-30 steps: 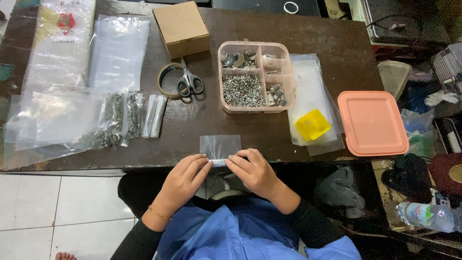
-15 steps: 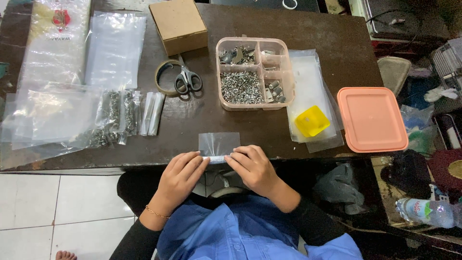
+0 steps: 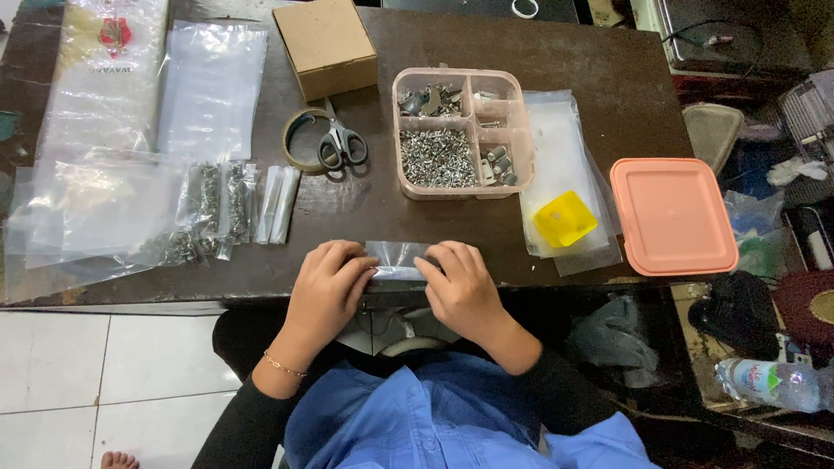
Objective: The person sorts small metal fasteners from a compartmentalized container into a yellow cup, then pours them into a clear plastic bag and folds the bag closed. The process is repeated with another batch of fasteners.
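Note:
A small clear plastic bag (image 3: 397,257) lies at the front edge of the dark wooden table (image 3: 599,87). My left hand (image 3: 326,282) pinches its left end and my right hand (image 3: 460,282) pinches its right end, fingers curled over the bag's lower part. Just beyond the bag stands a pink compartment tray (image 3: 460,132) filled with several small metal screws and fittings.
Scissors (image 3: 341,141) rest on a tape roll (image 3: 304,139) near a cardboard box (image 3: 326,45). Filled small bags (image 3: 217,208) and clear plastic sheets (image 3: 208,87) lie left. A yellow piece (image 3: 565,217) on bags and a pink lid (image 3: 673,215) lie right.
Both hands have shifted slightly forward over the small bag, covering more of it; the view has shifted a little. Nothing else on the table moved.

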